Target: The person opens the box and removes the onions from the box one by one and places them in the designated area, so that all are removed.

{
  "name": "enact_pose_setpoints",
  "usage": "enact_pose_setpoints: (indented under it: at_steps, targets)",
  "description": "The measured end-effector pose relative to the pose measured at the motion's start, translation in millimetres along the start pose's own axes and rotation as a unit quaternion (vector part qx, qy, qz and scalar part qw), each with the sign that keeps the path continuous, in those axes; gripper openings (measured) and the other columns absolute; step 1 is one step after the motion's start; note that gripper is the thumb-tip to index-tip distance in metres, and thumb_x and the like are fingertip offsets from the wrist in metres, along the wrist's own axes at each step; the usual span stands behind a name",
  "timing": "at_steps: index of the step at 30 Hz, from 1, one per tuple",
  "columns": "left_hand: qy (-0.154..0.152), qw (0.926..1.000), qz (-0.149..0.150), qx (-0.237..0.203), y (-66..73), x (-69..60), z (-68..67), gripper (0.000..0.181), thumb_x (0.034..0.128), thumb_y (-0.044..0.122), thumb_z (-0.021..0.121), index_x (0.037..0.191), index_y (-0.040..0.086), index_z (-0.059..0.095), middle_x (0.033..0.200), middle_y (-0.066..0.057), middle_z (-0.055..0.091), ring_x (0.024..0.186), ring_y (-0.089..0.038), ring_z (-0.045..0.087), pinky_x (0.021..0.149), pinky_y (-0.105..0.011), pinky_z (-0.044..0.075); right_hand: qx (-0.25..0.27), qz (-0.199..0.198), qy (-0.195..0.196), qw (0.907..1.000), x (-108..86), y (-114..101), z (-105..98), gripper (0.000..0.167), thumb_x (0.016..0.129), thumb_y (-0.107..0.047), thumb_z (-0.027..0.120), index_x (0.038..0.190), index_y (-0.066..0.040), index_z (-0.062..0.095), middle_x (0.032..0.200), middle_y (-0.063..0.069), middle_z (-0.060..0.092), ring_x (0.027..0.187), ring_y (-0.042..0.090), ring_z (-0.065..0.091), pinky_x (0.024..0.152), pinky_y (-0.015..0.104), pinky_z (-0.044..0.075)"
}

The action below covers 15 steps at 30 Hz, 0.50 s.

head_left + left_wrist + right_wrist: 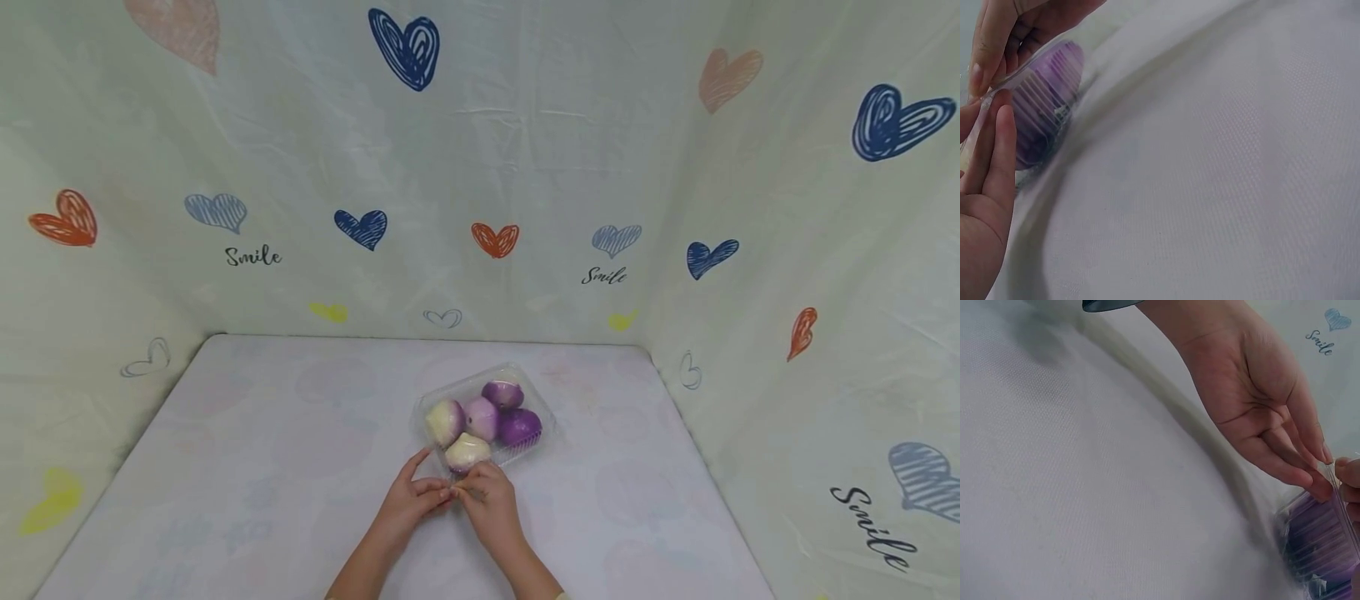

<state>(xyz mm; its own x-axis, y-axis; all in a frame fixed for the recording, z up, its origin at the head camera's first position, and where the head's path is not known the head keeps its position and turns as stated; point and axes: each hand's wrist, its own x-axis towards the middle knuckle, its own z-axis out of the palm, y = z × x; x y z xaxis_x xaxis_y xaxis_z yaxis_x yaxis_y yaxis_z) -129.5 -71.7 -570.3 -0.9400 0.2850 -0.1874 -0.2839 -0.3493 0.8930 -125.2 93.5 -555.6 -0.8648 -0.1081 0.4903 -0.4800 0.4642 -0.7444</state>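
Observation:
A clear plastic clamshell box [542,390] sits on the table with several purple and pale onions [481,418] inside, its near corner toward me. At that corner my left hand [411,502] pinches the box's rim between thumb and fingers, one finger stretched along the box's left side. Close beside it, my right hand [491,508] pinches the same rim, its fingertips nearly meeting the left ones. In the left wrist view the ribbed box wall [1035,112] shows purple behind it. The right wrist view shows the thin plastic rim [1334,481] between the fingertips.
A pale cloth covers the table [300,450]. Behind and on both sides hangs a light curtain [510,150] printed with hearts and the word "Smile".

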Motion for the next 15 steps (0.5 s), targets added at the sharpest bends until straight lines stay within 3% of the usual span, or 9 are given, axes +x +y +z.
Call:
enact_pose_setpoints:
  at_steps: [8,15]
  targets:
    - [-0.007,0.9999,0.004,-0.014,0.7,0.3,4.0,0.086,0.0877,-0.013,0.057,0.153,0.004,0.004,0.089,-0.006,0.066,0.084,-0.014,0.066,0.082,-0.03,0.054,0.001,0.002,-0.005,1.0,1.1,-1.1,-1.5,0.015,0.066,0.004,0.083,0.073,-0.008,0.076,0.069,-0.012,0.055,0.072,0.007,0.051,0.065,0.021,0.045]
    - [0.008,0.9998,0.01,-0.015,1.3,0.4,8.5,0.085,0.0857,-0.015,0.057,0.15,0.006,0.005,0.083,-0.002,0.064,0.08,-0.012,0.064,0.078,-0.028,0.055,-0.003,0.02,-0.013,0.9997,1.7,-2.5,-2.4,0.014,0.067,0.002,0.083,0.072,-0.008,0.076,0.068,-0.012,0.054,0.072,0.006,0.05,0.065,0.021,0.046]
